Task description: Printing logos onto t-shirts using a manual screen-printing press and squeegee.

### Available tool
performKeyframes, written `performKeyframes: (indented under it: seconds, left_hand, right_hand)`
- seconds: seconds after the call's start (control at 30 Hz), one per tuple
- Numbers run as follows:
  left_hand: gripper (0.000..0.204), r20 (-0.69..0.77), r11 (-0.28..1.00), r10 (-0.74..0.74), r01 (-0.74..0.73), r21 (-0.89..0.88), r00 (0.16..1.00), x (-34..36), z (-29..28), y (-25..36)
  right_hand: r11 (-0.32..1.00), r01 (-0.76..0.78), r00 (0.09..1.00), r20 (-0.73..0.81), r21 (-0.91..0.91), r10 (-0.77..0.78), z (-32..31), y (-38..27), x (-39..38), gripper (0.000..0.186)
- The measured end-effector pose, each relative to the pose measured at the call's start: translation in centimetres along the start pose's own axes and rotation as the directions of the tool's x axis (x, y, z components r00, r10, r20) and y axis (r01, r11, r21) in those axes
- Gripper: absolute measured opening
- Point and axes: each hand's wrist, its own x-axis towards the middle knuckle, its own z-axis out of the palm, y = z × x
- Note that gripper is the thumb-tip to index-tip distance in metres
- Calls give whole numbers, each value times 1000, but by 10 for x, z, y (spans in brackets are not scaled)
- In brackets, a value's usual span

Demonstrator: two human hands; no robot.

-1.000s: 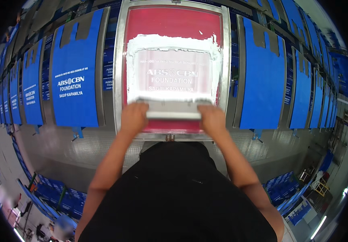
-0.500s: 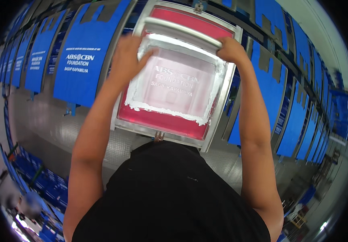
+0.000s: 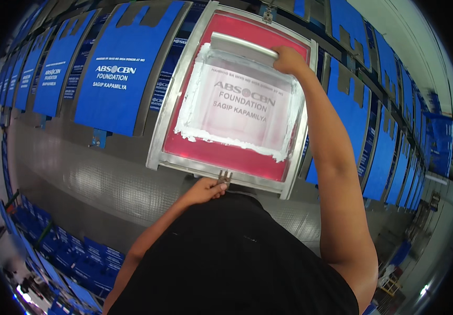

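A silkscreen frame (image 3: 311, 58) of pale metal lies before me, its mesh (image 3: 221, 156) red around a pale printing window bordered with white ink (image 3: 189, 134). Across the far part of the mesh rests a squeegee (image 3: 242, 45) with a long pale handle. My right hand (image 3: 291, 61) is closed around the squeegee's right end. At the near edge of the frame, my left hand (image 3: 205, 191) has its fingers pinched on a small pronged metal bracket (image 3: 225, 177). Dark lettering shows through the window.
Blue plastic bags (image 3: 116, 79) with white print lie flat on boards in a row to the left. More blue bags (image 3: 342, 97) line the right side. A grey table surface (image 3: 116, 170) runs along the near side. Stacked blue items (image 3: 74, 252) stand at lower left.
My left hand has come away from the squeegee's left side down to the near bracket. My right hand stays on the squeegee. The lettering in the window has turned from pale to dark.
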Motion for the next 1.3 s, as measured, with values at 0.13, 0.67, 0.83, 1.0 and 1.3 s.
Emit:
performKeyframes:
  seconds: [0.13,0.67,0.83,1.0,1.3]
  left_hand:
    - [37,46,996,-90,91,-14,995,-5,1,26]
    - [40,-186,970,-211,229,85,960,10,4,-13]
    - [37,-227,982,-175,187,34,958,4,3,-11]
    - [40,-213,951,-190,233,204,959,4,-5,-6]
    - [37,73,-51,809,-53,997,584,-12,-55,159]
  right_hand:
    - [1000,-16,1000,-6,14,16,-5,-19,-35,52]
    - [995,76,984,-166,70,-63,61,-120,-262,32]
    - [997,75,997,-37,15,-74,47,-87,-250,27]
    - [992,95,995,-50,86,-91,57,-76,-257,21]
    - [996,-74,997,19,46,73,64,-90,-271,28]
